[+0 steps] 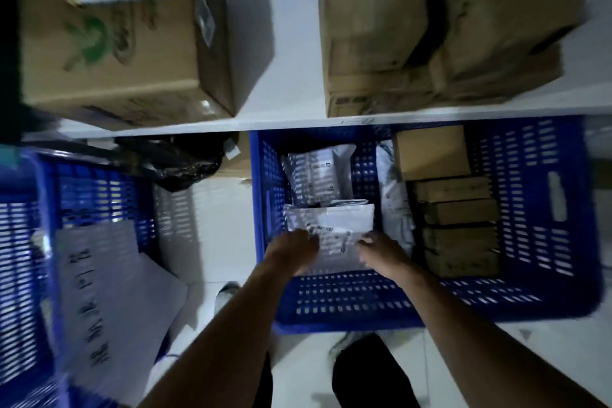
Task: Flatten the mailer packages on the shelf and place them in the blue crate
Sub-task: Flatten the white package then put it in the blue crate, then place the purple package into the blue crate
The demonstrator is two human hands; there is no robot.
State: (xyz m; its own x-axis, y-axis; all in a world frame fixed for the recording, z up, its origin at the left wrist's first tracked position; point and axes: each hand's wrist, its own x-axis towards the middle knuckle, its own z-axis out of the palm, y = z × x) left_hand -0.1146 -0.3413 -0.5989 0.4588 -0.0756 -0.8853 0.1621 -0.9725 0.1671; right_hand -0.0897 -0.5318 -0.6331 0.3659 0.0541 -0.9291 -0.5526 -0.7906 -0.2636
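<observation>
Blue crate [347, 305] holds three mailers; both hands' fingers grip one mailer [331, 225].

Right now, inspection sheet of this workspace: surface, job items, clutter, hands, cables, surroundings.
Surface: white shelf above, pale floor below.
Job's things: blue crate on the floor; white mailer inside it under both hands, another mailer behind.
Clutter: small brown boxes stacked at the crate's right side; black bag left of it.
Grippers: left hand and right hand on the mailer's near edge; grip unclear.
Cables: nothing seen.
Surroundings: cardboard boxes on the shelf; second blue crate at left holding paper sheets.
</observation>
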